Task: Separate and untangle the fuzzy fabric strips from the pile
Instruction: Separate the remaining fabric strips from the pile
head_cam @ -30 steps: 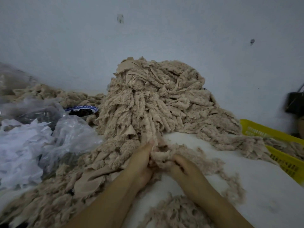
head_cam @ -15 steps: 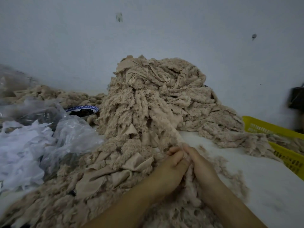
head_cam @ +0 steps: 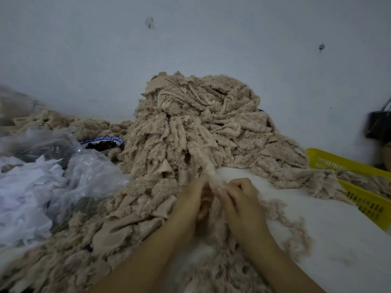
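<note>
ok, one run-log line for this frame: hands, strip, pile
left hand: gripping strip | right hand: gripping strip | strip: taut, far end in pile | pile: tangled, against wall

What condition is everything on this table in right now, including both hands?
left hand: closed on the fuzzy strip
right hand: closed on the same strip
fuzzy strip: stretched from the pile to the hands
pile: heaped, tangled
yellow basket: strips draped over its rim
bowl: upright, holding dark contents
plastic bags: crumpled
</note>
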A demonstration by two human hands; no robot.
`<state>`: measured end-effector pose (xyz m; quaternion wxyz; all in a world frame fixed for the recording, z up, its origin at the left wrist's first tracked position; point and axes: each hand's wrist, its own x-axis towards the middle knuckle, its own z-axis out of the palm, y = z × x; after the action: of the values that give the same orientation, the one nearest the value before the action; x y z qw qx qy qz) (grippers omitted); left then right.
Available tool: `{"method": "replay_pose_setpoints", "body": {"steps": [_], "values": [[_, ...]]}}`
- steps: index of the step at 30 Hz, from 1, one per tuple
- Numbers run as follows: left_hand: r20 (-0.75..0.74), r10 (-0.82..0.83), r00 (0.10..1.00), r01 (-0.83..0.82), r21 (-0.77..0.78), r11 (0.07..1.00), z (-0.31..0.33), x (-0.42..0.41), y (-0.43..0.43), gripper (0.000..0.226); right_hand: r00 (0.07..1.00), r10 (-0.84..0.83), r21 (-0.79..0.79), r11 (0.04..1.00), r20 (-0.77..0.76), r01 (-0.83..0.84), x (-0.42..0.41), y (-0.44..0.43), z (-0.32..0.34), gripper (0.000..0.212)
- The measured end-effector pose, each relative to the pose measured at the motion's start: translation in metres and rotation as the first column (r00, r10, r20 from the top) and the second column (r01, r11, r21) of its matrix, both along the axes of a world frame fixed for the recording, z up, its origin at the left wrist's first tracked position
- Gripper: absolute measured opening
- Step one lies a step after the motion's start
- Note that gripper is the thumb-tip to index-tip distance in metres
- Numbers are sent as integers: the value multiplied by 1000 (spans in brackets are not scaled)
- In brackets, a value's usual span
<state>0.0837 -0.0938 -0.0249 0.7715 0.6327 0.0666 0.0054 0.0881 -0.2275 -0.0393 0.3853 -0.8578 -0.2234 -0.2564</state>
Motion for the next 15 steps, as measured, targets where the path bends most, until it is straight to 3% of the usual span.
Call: {"method": "replay_pose_setpoints", "body": {"steps": [3, 6, 8, 12, 15], "values": [[-14, -85, 996, 78, -291, 954, 5, 3, 11, 28, 985, 174, -257, 951, -10, -170, -5, 9, -4, 30], [-6, -60, 998, 45, -589, 807, 5, 10, 32, 14, 948, 301, -360, 877, -107, -319, -9, 11, -3, 26], [6, 29, 1000, -16, -700, 714, 4, 15, 50, 23, 939, 310, -379, 859, -151, -344, -11, 7, -3, 28], [39, 108, 993, -42, -749, 661, -1, 16, 61, 31, 927, 207, 38, 978, -312, -205, -13, -4, 6, 37], [62, 129, 990, -50, -697, 715, 0, 15, 53, 43, 927, 155, 171, 980, -343, -101, -11, -11, 12, 46]]}}
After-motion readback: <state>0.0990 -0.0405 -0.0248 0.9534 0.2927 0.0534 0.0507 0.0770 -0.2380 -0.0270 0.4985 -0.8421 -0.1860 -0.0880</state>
